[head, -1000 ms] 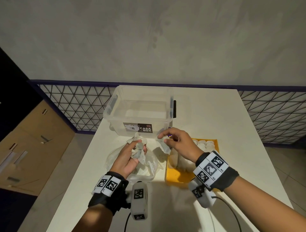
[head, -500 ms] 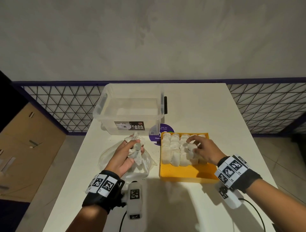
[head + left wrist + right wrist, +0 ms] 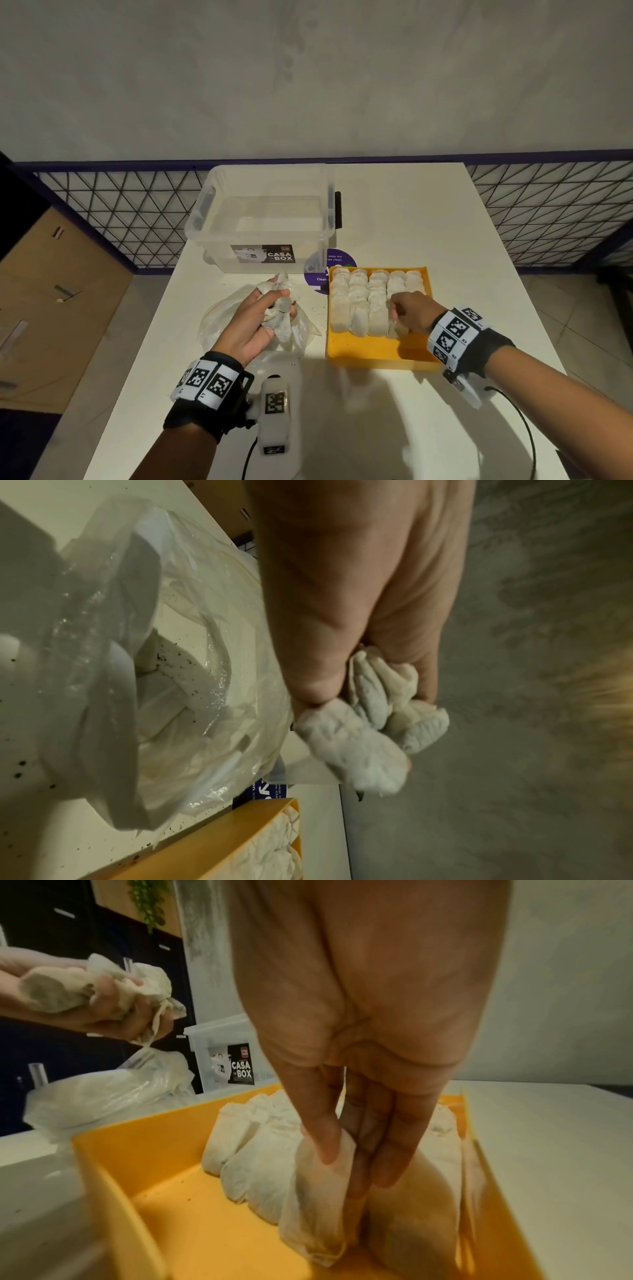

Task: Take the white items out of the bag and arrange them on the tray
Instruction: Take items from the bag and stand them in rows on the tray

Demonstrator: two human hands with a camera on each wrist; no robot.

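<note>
One white pouch [image 3: 315, 1199] upright — pinched by right hand [image 3: 356, 1031], yellow tray [image 3: 137, 1153]

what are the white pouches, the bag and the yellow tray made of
White pouches: thin, matte, paper-like or nonwoven fabric, judging by soft creases and crumpling; the exact fibre is unclear.
Bag: clear thin plastic film, glossy and wrinkled, table visible through it.
Yellow tray: rigid, likely moulded plastic, with smooth, even-coloured straight walls.

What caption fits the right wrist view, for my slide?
Right hand sets a white pouch upright into the yellow tray beside the rows already there.
</note>
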